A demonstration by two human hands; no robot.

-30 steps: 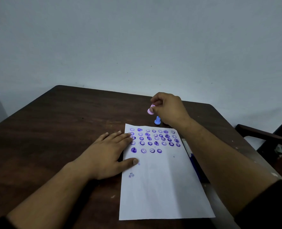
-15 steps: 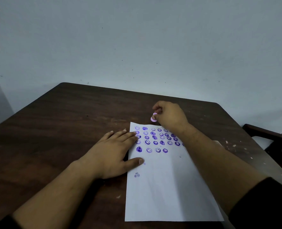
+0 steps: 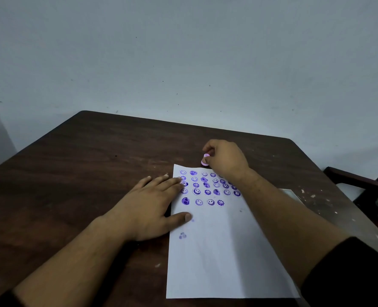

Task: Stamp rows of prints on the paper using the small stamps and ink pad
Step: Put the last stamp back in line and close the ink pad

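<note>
Dark wooden table (scuffed), pale wall, paper flat

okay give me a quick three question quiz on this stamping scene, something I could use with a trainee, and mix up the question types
1. True or false: the left hand lies flat, its fingers and thumb on the left edge of the white sheet of paper.
2. The right hand pinches the small pink round stamp: A) over the bottom row, B) just beyond the sheet's far edge, C) off the dark wooden table.
3. Fill in: the lowest row of purple prints holds ___ prints.

Key: 1 true; 2 B; 3 four.
</note>
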